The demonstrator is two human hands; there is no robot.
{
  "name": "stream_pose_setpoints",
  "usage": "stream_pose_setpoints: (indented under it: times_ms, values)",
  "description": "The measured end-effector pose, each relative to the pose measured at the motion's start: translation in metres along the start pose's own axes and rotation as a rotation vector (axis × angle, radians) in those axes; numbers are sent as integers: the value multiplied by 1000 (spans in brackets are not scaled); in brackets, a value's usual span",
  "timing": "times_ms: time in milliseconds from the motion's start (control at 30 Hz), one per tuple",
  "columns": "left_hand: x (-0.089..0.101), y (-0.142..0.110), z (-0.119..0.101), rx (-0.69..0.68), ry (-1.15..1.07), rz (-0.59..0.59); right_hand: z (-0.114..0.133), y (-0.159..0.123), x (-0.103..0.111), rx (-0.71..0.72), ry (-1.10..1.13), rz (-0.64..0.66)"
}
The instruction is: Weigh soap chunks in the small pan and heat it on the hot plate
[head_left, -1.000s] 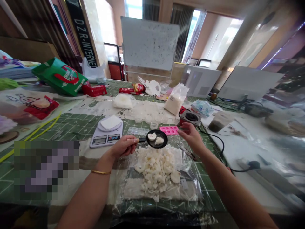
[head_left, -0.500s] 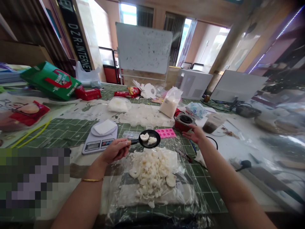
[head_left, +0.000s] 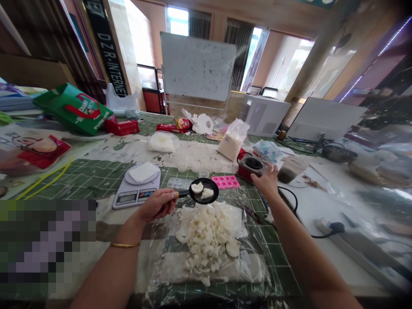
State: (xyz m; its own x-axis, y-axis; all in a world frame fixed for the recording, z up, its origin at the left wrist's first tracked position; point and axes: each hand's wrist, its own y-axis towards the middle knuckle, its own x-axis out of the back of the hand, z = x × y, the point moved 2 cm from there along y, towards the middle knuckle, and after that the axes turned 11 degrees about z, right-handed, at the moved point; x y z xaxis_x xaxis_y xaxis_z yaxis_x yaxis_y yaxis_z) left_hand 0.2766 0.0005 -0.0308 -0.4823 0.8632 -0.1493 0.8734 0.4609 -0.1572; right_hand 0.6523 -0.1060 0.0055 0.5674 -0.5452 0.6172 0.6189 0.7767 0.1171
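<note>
My left hand (head_left: 159, 204) is closed round the handle of a small black frying pan (head_left: 196, 201), held above the table. Two white lumps (head_left: 197, 187) lie in the pan, one rounded, one crumbly. At the right, my right hand (head_left: 266, 179) has its fingers spread at the near side of a small red and silver electric stove (head_left: 250, 165); whether the fingertips touch it I cannot tell. Below the pan, a heap of white chunks (head_left: 206, 240) rests on clear plastic film (head_left: 257, 266). Beyond the pan lies a pink mold (head_left: 225, 182).
A kitchen scale (head_left: 138, 184) with a white sheet on it stands at the left. Behind the stove are a bag of white granules (head_left: 233, 139) and a blue-white packet (head_left: 267, 150). A cup of dark contents (head_left: 291, 169) and a black cable (head_left: 295, 199) are on the right.
My right hand has moved forward to the stove, its fingers spreading at the stove's side. The pan stays in my left hand at about the same place. The view has shifted slightly.
</note>
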Motion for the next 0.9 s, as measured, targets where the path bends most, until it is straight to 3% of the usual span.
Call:
stream_pose_setpoints:
  times_ms: [67, 167, 233, 433, 733, 833, 900]
  values:
    - [-1, 0, 0, 5, 4, -1, 16, -2, -2, 73, -325, -28]
    - [-1, 1, 1, 14, 10, 0, 37, 13, -18, 217, -918, 108]
    - [-1, 2, 2, 18, 13, -3, 44, 30, -30, 281, -1007, 179]
    - [2, 1, 3, -24, -7, -23, 44, 57, -46, 450, -1125, 294]
    - [1, -4, -4, -11, -8, -34, 29, 5, -23, 570, -1142, 276]
    - [1, -3, -3, -6, -18, -30, 27, 6, -9, 477, -986, 269]
    - [1, -2, -2, -7, -22, -19, 27, 24, 3, 337, -838, 230]
